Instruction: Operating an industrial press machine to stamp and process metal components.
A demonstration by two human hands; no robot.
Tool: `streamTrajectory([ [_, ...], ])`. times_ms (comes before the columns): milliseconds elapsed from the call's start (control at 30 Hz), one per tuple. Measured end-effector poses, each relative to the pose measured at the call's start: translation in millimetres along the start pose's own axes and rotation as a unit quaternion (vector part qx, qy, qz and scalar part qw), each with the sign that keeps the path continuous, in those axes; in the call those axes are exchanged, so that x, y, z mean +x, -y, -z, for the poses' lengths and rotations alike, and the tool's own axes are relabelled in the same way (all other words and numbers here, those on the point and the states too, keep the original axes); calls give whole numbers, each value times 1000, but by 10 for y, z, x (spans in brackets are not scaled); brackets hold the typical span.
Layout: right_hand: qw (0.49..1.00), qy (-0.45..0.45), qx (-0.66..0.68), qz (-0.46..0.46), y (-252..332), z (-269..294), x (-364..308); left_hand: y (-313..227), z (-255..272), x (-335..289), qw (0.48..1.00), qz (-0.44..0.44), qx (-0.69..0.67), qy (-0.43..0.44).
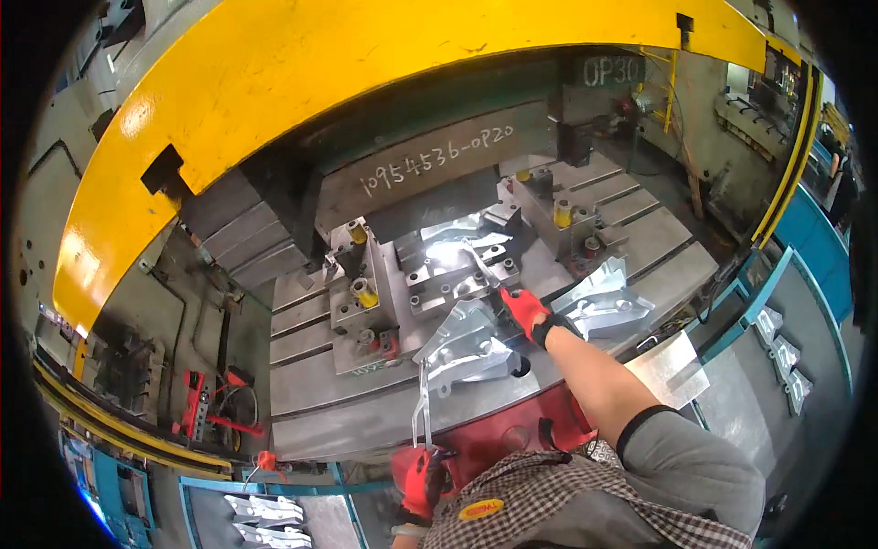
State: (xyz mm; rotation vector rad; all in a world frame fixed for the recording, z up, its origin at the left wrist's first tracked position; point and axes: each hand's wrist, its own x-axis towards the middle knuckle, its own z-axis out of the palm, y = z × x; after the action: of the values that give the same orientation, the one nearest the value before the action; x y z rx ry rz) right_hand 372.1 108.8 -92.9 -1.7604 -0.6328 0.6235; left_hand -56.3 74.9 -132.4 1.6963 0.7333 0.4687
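Note:
My right hand (525, 313), in a red glove, reaches toward the die. It is closed around a slim metal tool (483, 264), apparently tongs, whose far end points to the bright lower die (450, 295). Glare hides what its tip touches. Close to my body, my red-gloved left hand (421, 483) grips long metal tongs (423, 407). These rise to the edge of a stamped sheet-metal part (465, 340) at the front of the press bed; whether the jaws hold it is unclear. Another stamped part (604, 300) lies right of my right hand.
A yellow press beam (366, 57) arches overhead, with the dark upper die (430, 165) below it. Guide blocks (364, 306) flank the lower die on the slotted bed (315, 403). Stamped parts (267, 522) lie lower left, with more parts (783, 355) on a blue-framed table at right.

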Motion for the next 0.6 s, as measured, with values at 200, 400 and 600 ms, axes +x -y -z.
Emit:
streamTrajectory([
  [200, 944, 130, 267, -140, -244, 125, -26, -101, -17, 22, 1000, -11, 21, 6],
  [400, 894, 100, 385, -207, -286, 156, 302, -351, -45, -18, 999, 7, 42, -25],
  [600, 985, 93, 126, -68, -398, 306, 348, -312, -83, -15, 984, 105, -141, -19],
])
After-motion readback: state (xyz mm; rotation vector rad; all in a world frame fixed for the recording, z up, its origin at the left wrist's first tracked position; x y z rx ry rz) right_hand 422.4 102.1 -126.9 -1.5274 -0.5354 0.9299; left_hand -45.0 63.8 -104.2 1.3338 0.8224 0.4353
